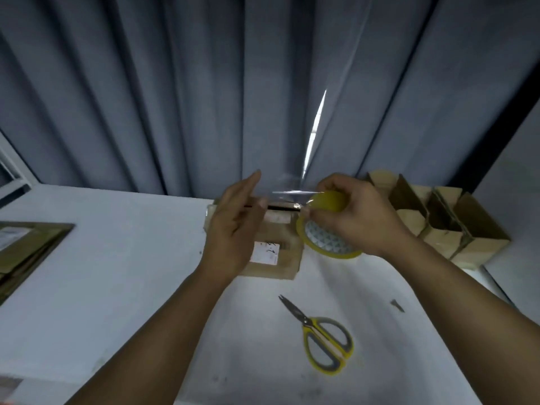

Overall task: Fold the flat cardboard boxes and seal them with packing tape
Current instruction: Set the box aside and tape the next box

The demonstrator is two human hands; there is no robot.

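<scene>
Desk [117, 287] bearing box [274, 267] at centre. Left hand [233, 226], fingers straight, touches the free end of the strip [287, 195]. Right hand [359, 217] grips roll [330, 252]. The strip runs left to right over the box's far edge, between the hands.

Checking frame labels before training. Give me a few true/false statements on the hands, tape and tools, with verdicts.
1. The right hand grips the tape roll. True.
2. The left hand holds the scissors. False: they lie on the table, nearer the person, and no hand touches them.
3. A strip of tape runs from the roll toward the left hand, over the box. True.
4. The folded boxes stand at the table's left. False: they stand at the right, and flat cardboard lies at the left.
</scene>
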